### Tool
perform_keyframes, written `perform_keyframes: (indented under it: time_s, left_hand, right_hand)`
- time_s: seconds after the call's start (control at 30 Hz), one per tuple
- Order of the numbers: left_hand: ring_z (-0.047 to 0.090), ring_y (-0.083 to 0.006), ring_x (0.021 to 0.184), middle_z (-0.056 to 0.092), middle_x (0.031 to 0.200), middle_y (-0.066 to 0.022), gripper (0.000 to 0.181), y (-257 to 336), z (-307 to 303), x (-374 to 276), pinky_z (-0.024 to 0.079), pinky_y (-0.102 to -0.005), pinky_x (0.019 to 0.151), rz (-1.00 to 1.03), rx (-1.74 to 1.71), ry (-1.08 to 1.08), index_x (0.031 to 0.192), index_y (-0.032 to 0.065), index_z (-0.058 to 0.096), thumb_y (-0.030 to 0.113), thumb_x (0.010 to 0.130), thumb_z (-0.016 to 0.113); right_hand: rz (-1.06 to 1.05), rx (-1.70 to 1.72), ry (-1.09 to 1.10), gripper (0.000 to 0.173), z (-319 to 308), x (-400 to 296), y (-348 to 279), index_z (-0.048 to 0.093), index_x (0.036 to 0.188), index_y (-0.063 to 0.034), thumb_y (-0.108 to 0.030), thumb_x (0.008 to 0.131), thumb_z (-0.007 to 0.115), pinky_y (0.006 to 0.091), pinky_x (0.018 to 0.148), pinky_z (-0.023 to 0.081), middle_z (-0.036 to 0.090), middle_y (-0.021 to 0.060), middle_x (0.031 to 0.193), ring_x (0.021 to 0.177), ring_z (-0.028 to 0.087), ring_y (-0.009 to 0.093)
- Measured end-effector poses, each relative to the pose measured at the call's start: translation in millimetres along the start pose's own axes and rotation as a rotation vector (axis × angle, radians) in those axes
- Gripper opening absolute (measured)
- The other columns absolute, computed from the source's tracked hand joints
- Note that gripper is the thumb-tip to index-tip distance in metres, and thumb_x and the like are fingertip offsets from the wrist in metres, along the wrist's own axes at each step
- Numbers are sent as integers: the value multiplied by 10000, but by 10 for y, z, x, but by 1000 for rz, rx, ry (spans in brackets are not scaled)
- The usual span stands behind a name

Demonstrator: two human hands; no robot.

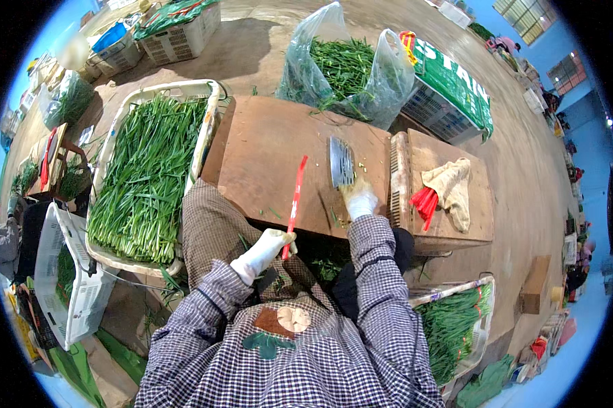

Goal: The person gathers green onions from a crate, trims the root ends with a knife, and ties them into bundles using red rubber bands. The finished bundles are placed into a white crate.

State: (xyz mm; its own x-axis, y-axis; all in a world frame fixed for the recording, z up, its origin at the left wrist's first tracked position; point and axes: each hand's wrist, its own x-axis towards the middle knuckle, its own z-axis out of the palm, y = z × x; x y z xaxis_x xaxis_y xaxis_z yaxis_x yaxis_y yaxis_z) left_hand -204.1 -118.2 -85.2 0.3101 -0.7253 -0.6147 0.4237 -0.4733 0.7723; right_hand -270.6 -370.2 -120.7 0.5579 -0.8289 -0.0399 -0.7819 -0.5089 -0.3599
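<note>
My left hand (271,247), in a white glove, pinches the lower end of a red strip (297,191) with printing on it. The strip stands up from my fingers, in front of a brown wooden board (281,148). On the board's right half, my gloved right hand (360,199) is closed at the handle end of a cleaver (340,162), its handle hidden by the blurred hand. Wet-looking streaks mark the blade, which points away from me. Small green and pale cuttings (361,166) are scattered beside it.
Left of the board stands a white crate (212,109) of leafy green stalks (148,168). Behind it is a plastic bag (299,76) of cut greens. At right, red strips (427,204) and a cloth glove (452,191) lie on a side board. Bundled greens (452,326) fill a crate at lower right.
</note>
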Motion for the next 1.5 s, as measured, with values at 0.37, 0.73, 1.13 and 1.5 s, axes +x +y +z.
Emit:
perform_keyframes:
  time_s: [0.37, 0.73, 1.13, 1.5]
  left_hand:
    - [515, -138, 518, 570, 598, -49, 352, -167, 214, 1187, 389, -265, 468, -120, -77, -103, 724, 14, 639, 276, 900, 484]
    - [579, -181, 620, 636, 722, -88, 270, -67, 555, 1501, 464, -309, 559, -58, -49, -88, 834, 18, 657, 245, 866, 515]
    - [576, -342, 819, 601, 891, -171, 296, 553, -518, -153, 471, -418, 730, 635, 903, 711, 950, 28, 606, 258, 765, 582]
    - [534, -329, 966, 577, 1016, -189, 522, 302, -2870, -1322, 426, -395, 842, 326, 1008, 1429, 1138, -22, 521, 347, 778, 603]
  right_hand:
    - [-86, 13, 190, 211, 99, 164, 798, 620, 897, -50, -218, 770, 613, 431, 721, 478, 606, 188, 815, 793, 590, 351]
    - [-466, 228, 59, 286, 585, 219, 550, 562, 1039, -42, -184, 798, 503, 398, 854, 429, 584, 113, 1030, 958, 538, 283]
    - [-559, -426, -131, 484, 369, 137, 133, 459, 1249, -104, -249, 797, 550, 417, 1019, 283, 436, 125, 1302, 1201, 388, 304]
    - [-812, 15, -191, 394, 453, -815, -1071, 524, 1130, -34, -216, 785, 581, 429, 821, 425, 561, 150, 1053, 974, 518, 325]
